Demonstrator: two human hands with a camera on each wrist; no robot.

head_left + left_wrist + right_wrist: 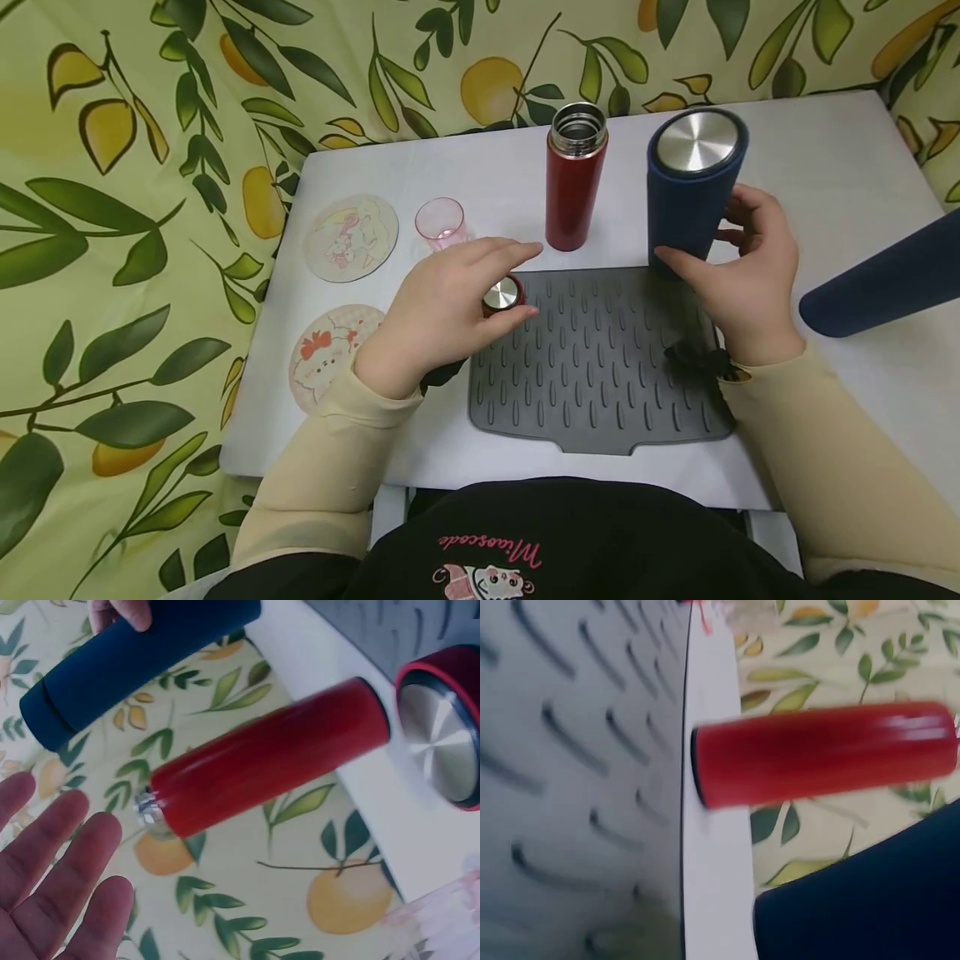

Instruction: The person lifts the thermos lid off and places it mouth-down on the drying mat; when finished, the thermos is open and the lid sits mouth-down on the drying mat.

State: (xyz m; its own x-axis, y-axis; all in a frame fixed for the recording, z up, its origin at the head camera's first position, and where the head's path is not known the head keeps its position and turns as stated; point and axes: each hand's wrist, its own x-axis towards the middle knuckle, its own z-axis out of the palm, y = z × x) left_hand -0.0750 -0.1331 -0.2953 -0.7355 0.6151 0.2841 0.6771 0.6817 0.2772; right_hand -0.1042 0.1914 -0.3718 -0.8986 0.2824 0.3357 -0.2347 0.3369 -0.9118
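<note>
My right hand (757, 275) grips a dark blue thermos (678, 218) low on its body, thumb on the near side and fingers behind. The thermos stands upright at the mat's back right corner, its flat steel top facing up. My left hand (446, 312) has its fingers stretched out around a small red lid (504, 293) with a steel top. In the left wrist view the fingers (82, 855) are apart from the lid (439, 746). Between the hands, farther back, stands a red thermos (573, 200) with its steel mouth uncovered.
A grey ridged mat (592, 358) lies on the white table (450, 454). At the left are a pink clear cup (441, 221) and two round coasters, one far (351, 239) and one near (322, 358). Another dark blue cylinder (885, 275) slants in from the right edge.
</note>
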